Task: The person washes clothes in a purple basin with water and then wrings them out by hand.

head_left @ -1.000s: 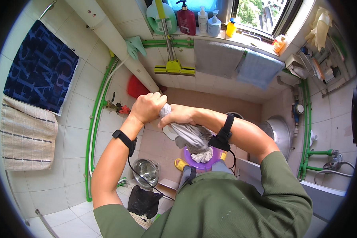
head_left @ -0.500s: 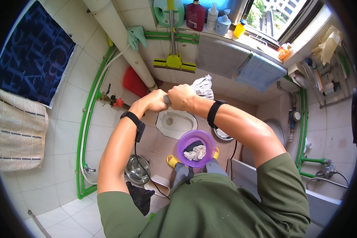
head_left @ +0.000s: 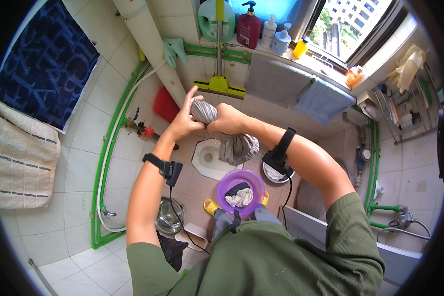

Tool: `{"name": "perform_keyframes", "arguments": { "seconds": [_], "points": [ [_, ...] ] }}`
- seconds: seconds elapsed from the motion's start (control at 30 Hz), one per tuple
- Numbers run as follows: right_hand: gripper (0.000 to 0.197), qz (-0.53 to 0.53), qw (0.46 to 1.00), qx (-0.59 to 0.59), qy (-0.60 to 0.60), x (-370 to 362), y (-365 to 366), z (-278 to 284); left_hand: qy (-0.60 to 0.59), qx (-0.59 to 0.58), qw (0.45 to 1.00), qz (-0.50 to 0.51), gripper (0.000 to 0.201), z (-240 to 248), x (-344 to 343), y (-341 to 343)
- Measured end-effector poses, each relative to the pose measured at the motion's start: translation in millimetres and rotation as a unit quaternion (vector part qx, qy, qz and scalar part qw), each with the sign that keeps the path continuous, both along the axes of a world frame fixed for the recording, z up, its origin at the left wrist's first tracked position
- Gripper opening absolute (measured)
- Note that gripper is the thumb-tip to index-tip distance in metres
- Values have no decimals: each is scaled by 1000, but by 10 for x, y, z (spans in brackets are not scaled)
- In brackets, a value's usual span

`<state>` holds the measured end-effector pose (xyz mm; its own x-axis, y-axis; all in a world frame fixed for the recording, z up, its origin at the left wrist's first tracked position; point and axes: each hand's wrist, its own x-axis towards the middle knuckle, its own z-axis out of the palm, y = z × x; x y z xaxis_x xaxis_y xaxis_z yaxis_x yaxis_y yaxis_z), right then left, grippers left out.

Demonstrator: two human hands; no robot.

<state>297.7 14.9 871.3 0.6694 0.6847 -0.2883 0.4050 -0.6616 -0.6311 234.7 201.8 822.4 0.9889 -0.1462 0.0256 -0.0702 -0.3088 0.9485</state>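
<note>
A twisted grey striped cloth (head_left: 203,111) is gripped by my right hand (head_left: 227,119), whose fingers are wrapped round it. Its loose lower part (head_left: 239,149) hangs beneath that hand, above the white squat toilet (head_left: 202,170). My left hand (head_left: 185,118) is against the cloth's other end, fingers stretched upward and thumb apart, not wrapped round it. Both hands are raised in front of me. By my yellow slippers (head_left: 211,206) stands a purple basin (head_left: 222,183) with white and dark cloths (head_left: 240,197) in it.
A yellow-green mop (head_left: 219,85) leans at the far wall below several bottles (head_left: 248,27). On the floor are a metal basin (head_left: 163,217) at left and another basin (head_left: 286,178) at right. Cables (head_left: 190,237) hang from my wristbands. Green pipes (head_left: 99,187) line the wall.
My left hand has gone from a closed grip to stretched fingers. The twisted cloth now shows between my hands, and its loose part hangs lower and nearer.
</note>
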Motion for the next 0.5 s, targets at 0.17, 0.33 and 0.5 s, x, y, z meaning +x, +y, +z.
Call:
{"name": "perform_keyframes", "arguments": {
  "seconds": [0.17, 0.33, 0.5],
  "points": [
    [23, -12, 898, 282, 338, -147, -75, 377, 85, -359, 928, -55, 104, 69, -316, -14],
    [21, 45, 770, 382, 509, -196, 0, 556, 137, -353, 919, -108, 126, 27, -614, -390],
    [30, 16, 790, 430, 436, -259, 55, 699, 192, -497, 790, -303, 119, 246, -582, -714]
  ]
}}
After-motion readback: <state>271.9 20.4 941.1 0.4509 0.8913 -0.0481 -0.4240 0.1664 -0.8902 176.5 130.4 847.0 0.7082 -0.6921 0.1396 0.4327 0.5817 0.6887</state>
